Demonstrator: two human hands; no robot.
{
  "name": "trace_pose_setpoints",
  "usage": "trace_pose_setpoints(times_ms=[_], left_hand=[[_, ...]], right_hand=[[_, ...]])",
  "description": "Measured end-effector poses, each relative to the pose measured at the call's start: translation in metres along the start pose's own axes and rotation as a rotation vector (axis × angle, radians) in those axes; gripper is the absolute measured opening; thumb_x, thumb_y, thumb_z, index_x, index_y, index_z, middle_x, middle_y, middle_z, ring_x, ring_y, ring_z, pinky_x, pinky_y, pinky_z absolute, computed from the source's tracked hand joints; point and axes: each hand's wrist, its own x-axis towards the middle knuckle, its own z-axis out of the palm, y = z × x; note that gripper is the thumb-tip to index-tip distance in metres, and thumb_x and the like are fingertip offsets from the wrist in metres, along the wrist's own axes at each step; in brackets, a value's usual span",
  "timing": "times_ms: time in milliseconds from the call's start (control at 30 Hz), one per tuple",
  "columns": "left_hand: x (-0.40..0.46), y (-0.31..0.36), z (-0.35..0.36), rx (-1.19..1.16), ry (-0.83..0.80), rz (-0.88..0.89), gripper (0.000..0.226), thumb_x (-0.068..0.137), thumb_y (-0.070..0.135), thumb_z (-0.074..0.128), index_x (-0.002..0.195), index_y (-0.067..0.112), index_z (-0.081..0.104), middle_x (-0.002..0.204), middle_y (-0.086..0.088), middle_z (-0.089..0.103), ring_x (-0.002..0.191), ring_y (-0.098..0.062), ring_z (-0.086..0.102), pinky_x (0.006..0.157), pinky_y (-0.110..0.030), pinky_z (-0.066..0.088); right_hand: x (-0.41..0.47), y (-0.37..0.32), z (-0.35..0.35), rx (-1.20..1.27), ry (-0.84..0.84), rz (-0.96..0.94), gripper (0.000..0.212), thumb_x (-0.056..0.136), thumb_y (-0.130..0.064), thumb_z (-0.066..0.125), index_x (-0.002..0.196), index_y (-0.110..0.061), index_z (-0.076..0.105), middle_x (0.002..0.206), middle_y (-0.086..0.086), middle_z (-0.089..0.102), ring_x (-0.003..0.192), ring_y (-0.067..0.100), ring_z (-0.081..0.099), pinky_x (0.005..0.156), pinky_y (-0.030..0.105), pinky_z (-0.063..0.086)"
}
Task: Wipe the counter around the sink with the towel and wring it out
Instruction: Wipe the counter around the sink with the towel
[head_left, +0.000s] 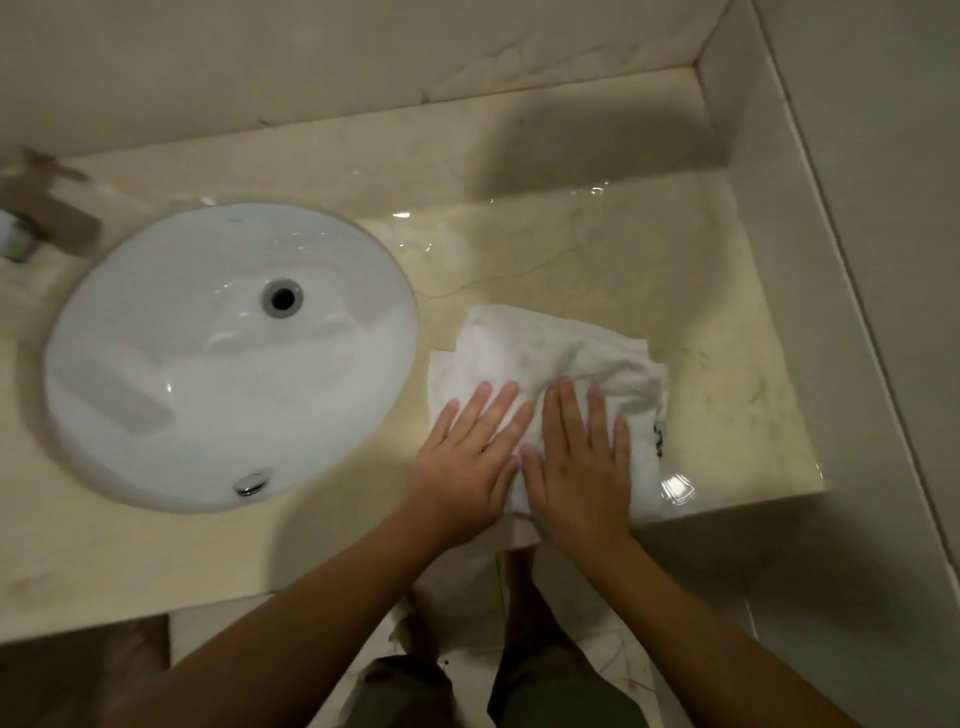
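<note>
Both hands, left hand (465, 462) & right hand (579, 467), pressed flat w/ fingers slightly spread on towel (550, 358) near counter (701, 291) front edge, right of sink (228, 353); faucet (41, 218) blurred, probably off.

Two hands press flat on a white towel (556, 358) that lies bunched up on the counter (623, 249), just to the right of the sink (156, 338). The left hand (467, 452) and the right hand (579, 462) sit side by side, fingers straight, touching each other. The sink is white and round, with a dark drain hole (283, 296) in the middle. A tap (41, 213) pokes in at the far left, blurry. The counter is pale stone and shines wet near the towel. Below, the person's feet stand on the floor (618, 660).
</note>
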Motion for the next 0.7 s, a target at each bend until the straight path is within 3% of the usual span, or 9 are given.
trace_pose_setpoints(times_ms=[167,333,433,533,700], left_hand=[[0.041,-0.023,-0.007,0.032,0.061,-0.131,0.051,0.102,0.034,0.026,0.150,0.018,0.035,0.159,-0.008,0.025,0.148,-0.027,0.018,0.116,-0.049,0.024],[0.108,-0.041,-0.017,0.026,0.021,-0.318,0.057,0.101,0.040,0.018,0.155,0.024,0.012,0.163,-0.002,0.001,0.150,-0.022,-0.004,0.120,-0.045,0.005],[0.156,-0.052,-0.029,0.012,0.038,-0.368,0.060,0.099,0.044,0.012,0.156,0.024,0.009,0.164,-0.002,-0.002,0.150,-0.023,-0.007,0.119,-0.046,0.002],[0.211,-0.060,-0.038,0.004,0.011,-0.372,0.057,0.102,0.045,0.011,0.155,0.027,0.001,0.163,-0.001,-0.011,0.149,-0.023,-0.014,0.119,-0.047,-0.002],[0.294,-0.049,-0.047,0.021,-0.050,-0.300,0.057,0.103,0.048,0.012,0.154,0.032,-0.006,0.162,0.000,-0.017,0.148,-0.024,-0.019,0.119,-0.047,-0.008]], right_hand=[[0.068,-0.003,-0.013,0.076,0.027,-0.152,0.066,0.097,-0.042,0.038,0.155,-0.014,0.029,0.164,0.006,0.025,0.153,0.026,0.013,0.122,0.050,0.012],[0.162,0.009,-0.023,0.012,0.046,-0.311,0.063,0.098,-0.047,0.036,0.154,-0.018,0.034,0.162,0.001,0.030,0.151,0.026,0.021,0.122,0.052,0.016],[0.218,0.019,-0.037,-0.046,0.006,-0.348,0.063,0.099,-0.051,0.031,0.156,-0.023,0.027,0.165,-0.001,0.023,0.153,0.025,0.016,0.122,0.051,0.012],[0.269,0.035,-0.050,-0.037,-0.030,-0.309,0.064,0.100,-0.054,0.029,0.158,-0.030,0.017,0.167,-0.003,0.011,0.154,0.026,0.007,0.123,0.052,0.007],[0.319,0.085,-0.067,-0.068,-0.008,-0.164,0.066,0.100,-0.057,0.029,0.158,-0.030,0.014,0.168,-0.003,0.007,0.154,0.023,0.003,0.121,0.052,0.005]])
